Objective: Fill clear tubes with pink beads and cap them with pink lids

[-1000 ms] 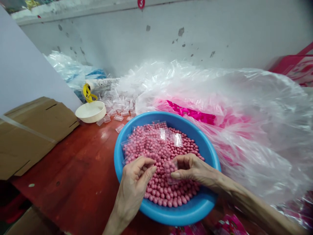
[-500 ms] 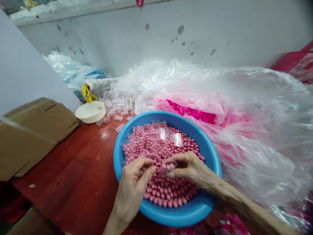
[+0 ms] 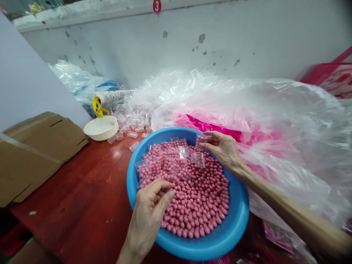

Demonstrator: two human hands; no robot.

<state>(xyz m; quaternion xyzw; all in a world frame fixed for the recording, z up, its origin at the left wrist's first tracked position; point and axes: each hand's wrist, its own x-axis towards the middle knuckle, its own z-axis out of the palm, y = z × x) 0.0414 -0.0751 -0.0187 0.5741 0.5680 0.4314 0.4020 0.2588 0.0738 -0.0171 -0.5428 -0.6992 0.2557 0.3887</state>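
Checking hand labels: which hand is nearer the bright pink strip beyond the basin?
Right. The right hand is just in front of the bright pink strip; the left hand is farther, over the near left of the blue basin.

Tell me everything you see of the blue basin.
The blue basin is round, looks plastic, and has a broad, smooth rim. It sits upright on the red table. Pink balls hide its bottom, with small clear pieces on them, mostly toward the far left. The left hand is over its near left rim; the right hand holds another clear piece at its far side. Whether either hand touches the rim, I cannot tell.
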